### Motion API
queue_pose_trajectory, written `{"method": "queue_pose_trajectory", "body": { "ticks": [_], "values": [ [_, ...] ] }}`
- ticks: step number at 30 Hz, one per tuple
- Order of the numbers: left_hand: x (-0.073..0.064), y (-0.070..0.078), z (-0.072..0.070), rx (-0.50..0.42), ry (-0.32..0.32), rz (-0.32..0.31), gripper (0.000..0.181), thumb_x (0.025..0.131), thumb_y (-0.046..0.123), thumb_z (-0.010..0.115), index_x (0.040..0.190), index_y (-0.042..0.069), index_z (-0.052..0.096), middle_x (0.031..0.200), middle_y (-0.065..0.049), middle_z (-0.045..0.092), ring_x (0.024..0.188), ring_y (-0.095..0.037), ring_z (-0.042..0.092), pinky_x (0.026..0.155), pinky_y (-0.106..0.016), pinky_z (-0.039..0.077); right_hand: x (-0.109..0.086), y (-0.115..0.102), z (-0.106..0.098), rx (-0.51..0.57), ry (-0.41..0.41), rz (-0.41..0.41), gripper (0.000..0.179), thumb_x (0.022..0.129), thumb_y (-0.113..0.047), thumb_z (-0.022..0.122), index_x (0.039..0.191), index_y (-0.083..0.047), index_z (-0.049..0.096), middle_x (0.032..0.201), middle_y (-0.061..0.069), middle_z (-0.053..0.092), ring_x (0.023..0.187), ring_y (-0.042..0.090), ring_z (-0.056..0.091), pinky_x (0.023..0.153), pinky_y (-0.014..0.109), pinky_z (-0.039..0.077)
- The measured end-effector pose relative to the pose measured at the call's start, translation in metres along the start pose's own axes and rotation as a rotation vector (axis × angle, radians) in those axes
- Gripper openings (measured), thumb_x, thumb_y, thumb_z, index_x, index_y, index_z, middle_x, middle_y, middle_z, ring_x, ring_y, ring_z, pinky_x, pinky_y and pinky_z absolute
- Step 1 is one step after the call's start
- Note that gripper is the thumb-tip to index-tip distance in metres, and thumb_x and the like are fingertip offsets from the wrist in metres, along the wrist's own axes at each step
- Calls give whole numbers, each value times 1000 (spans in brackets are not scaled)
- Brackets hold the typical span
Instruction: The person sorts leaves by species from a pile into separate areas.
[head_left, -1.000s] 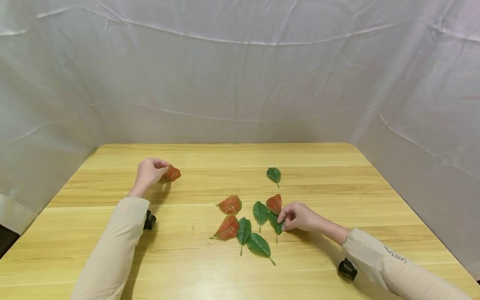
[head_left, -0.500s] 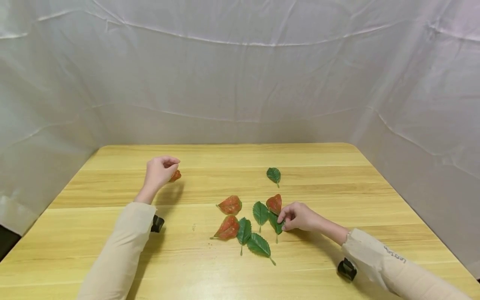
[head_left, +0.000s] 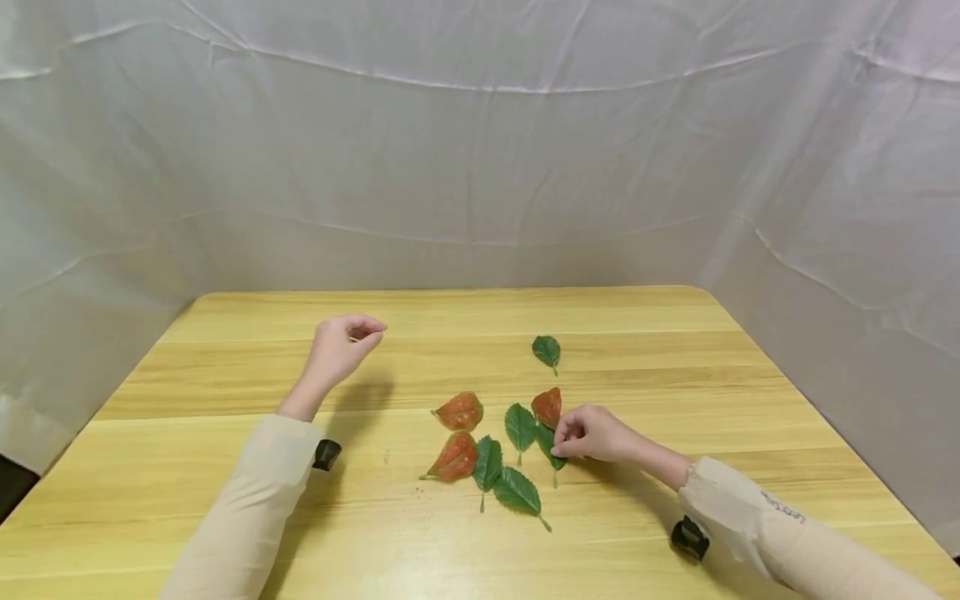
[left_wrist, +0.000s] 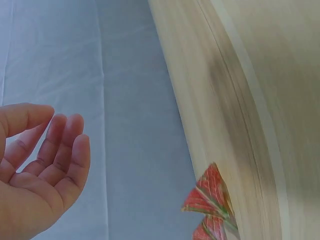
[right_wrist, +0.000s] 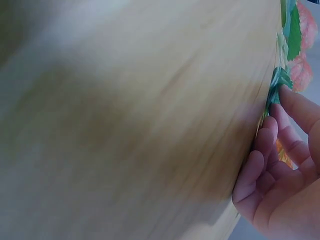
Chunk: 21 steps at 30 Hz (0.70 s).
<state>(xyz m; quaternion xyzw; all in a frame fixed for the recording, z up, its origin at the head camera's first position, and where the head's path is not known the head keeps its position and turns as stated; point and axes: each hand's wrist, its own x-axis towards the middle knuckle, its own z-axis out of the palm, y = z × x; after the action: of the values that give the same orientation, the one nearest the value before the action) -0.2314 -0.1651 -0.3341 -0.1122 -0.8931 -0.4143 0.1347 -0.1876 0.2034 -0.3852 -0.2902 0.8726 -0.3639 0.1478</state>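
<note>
My left hand (head_left: pixel 341 350) is raised over the left part of the table with nothing in it. Its fingers are loosely curled in the left wrist view, thumb near the index fingertip. Red leaves (left_wrist: pixel 210 190) lie on the table to the right in that view; in the head view this hand hides them. With thumb and index finger my right hand (head_left: pixel 596 435) pinches a dark green leaf (right_wrist: pixel 281 82) at the table surface. Just beyond that leaf lies a red leaf (head_left: pixel 547 406), and another green leaf (head_left: pixel 520 427) is at its left.
Two red leaves (head_left: pixel 459 411) lie left of centre on the wooden table (head_left: pixel 420 550), stems toward the left. Two more green leaves (head_left: pixel 517 490) sit beside them, nearer the front. A lone green leaf (head_left: pixel 547 351) lies farther back. Pale cloth (head_left: pixel 480 167) surrounds the table's back and sides.
My left hand has let go of a red leaf at the left and moved up and to the right. My right hand has stayed at the green leaf, its fingers shifting slightly.
</note>
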Motion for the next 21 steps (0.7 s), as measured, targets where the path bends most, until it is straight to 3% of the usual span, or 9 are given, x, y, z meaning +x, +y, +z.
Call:
{"method": "queue_pose_trajectory", "body": {
  "ticks": [5, 11, 21],
  "values": [
    [-4, 6, 4, 27, 0, 11, 14, 87, 11, 59, 96, 5, 68, 88, -10, 65, 77, -22, 58, 57, -29, 45, 0, 0, 1, 4, 16, 11, 10, 76, -7, 70, 70, -4, 62, 54, -3, 51, 46, 2, 38, 43, 17, 32],
    [-8, 11, 12, -27, 9, 52, 13, 86, 8, 59, 93, 3, 68, 87, -12, 65, 74, -23, 58, 58, -31, 46, -1, 0, 1, -5, 29, 28, 11, 73, -7, 72, 71, -4, 61, 54, -4, 49, 47, 3, 39, 45, 18, 33],
    [-17, 19, 31, -46, -91, 98, 10, 84, 6, 60, 90, 3, 68, 83, -8, 64, 70, -20, 58, 57, -30, 48, -1, 0, 2, -24, 49, 39, 12, 72, -6, 72, 75, -3, 61, 54, -5, 49, 47, 4, 39, 45, 19, 35]
  ]
}}
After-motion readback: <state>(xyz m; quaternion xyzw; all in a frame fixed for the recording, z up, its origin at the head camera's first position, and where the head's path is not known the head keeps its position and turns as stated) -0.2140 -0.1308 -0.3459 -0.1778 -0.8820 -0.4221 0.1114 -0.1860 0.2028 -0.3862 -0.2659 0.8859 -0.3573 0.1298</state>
